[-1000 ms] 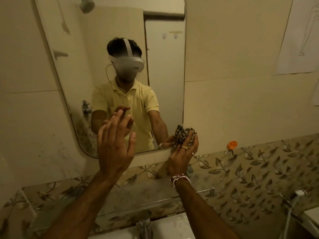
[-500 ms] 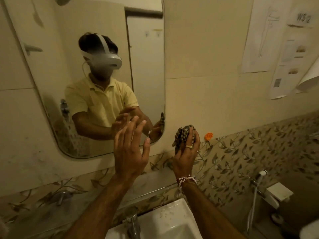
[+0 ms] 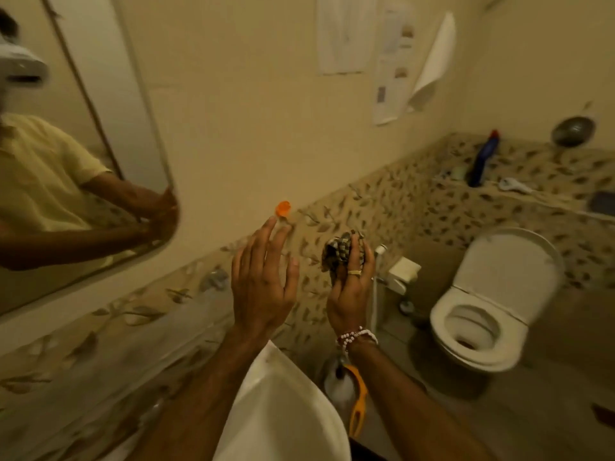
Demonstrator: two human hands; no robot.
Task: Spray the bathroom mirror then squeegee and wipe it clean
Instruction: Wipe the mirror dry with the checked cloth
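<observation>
Nearest me, the white basin rim [image 3: 293,407] sits under my forearms, with a yellow-handled tool [image 3: 358,404] on the floor just right of it; I can't tell whether that is the squeegee. Above the basin my left hand [image 3: 261,287] is empty, fingers spread. Just right of it my right hand [image 3: 349,294] is closed around a bunched checked cloth [image 3: 339,251]. Half a second ago both hands were up by the mirror's lower right corner. Now the view has swung right, and the mirror [image 3: 133,128] lies far left, well apart from both hands. On the far right ledge stands a blue bottle [image 3: 482,158], beyond the toilet [image 3: 492,301]. I judge wiping is paused while I look elsewhere, perhaps for another tool.
</observation>
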